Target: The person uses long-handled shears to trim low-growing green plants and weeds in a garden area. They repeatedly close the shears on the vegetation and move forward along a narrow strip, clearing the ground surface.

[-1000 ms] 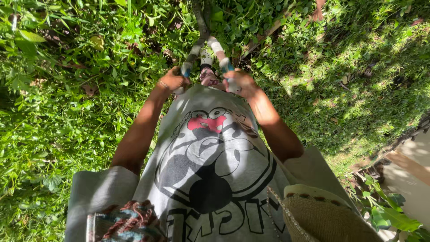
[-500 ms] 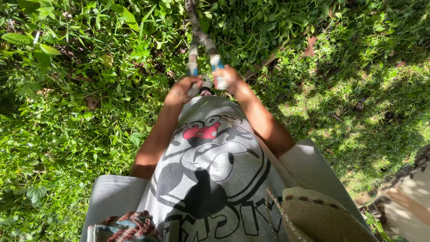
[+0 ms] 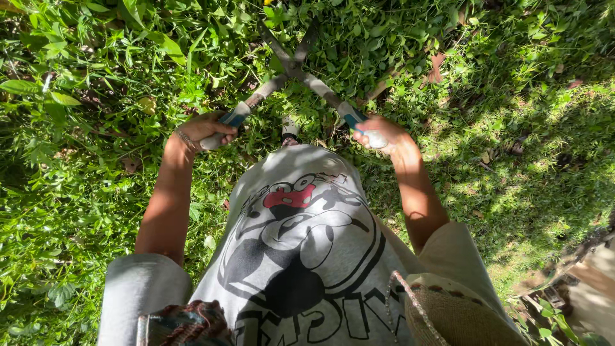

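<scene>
Steel shears [image 3: 291, 64] w/ blades open, both hands [image 3: 205, 128] [image 3: 379, 133] gripping handles.

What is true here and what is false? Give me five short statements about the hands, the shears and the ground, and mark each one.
1. Each hand grips one handle of the garden shears. True: the left hand and the right hand each close on a handle.
2. The shears' handles are pressed tight together. False: they are spread wide apart, with the blades crossed at the pivot.
3. The blades point into leafy green plants. True.
4. The left wrist is bare. False: a bracelet circles it.
5. The ground is bare paved concrete. False: grass and weeds cover it, partly in sun and partly in shade.
</scene>
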